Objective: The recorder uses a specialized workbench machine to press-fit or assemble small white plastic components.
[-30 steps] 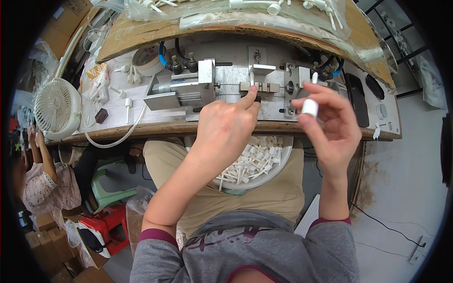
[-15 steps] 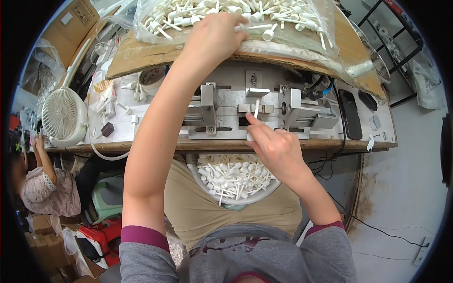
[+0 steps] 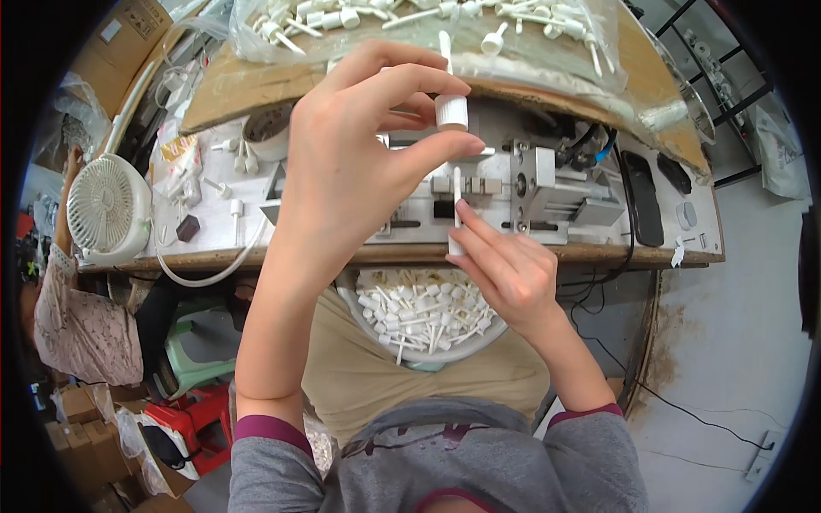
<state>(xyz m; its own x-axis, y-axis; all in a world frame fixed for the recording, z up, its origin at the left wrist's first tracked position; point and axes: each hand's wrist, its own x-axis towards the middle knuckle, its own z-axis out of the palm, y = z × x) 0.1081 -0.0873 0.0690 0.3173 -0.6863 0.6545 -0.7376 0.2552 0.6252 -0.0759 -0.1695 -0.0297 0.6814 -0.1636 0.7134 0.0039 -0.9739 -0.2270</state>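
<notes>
The person's left hand [image 3: 363, 141] holds a white ribbed plastic cap with slender stem [image 3: 451, 111] above the silver metal bench fixture [image 3: 489, 185], the right hand [image 3: 517, 278] pinching a similar white plastic piece [image 3: 457, 186] there, both probably light, stiff, best gripped by their caps.

Holds a white capped stick [image 3: 451, 111] in the left hand [image 3: 359, 141], upper centre; grips a second white stick [image 3: 457, 185] in the right hand [image 3: 510, 272], centre, near a metal block [image 3: 486, 185]. Shows a tub [image 3: 453, 356] of white pieces [image 3: 419, 316] below, a fan [image 3: 101, 203] far left.
</notes>
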